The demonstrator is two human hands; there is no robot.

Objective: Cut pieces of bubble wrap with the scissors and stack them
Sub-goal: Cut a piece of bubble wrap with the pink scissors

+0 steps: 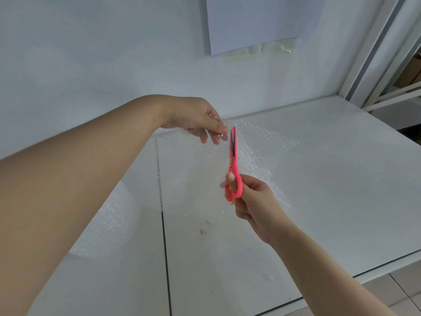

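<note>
The left hand [196, 120], just above the centre, pinches the top edge of a clear bubble-wrap sheet [257, 147] between the thumb and curled fingers and holds it up off the table [330, 201]. The sheet hangs from that pinch toward 5 o'clock, with its bubbles clearest at 3 o'clock of the scissors [234, 165]; a fainter part shows at 9 o'clock of them. Its lower edge is too transparent to trace. The right hand [255, 201], at 5 o'clock of the left one, grips the pink handles of the scissors, thumb on the near loop and fingers curled round the far one. The blades point to 12 o'clock and look nearly closed, standing in the sheet with the tip just beside the left fingertips [218, 139]. A yellow part shows at the pivot and below the handles. A second piece [107, 224] of bubble wrap lies flat on the table at 8 o'clock, partly under the left forearm; whether it is one layer or several cannot be told. A dark seam [163, 213] runs across the white table from 12 to 6 o'clock, between that piece and the scissors. On the wall [91, 53] at 12 o'clock hangs a paper [262, 21] with a clear bag [273, 47] at its lower edge. A pale frame [376, 53] stands at 2 o'clock, and floor tiles [405, 293] show at 4 o'clock.
</note>
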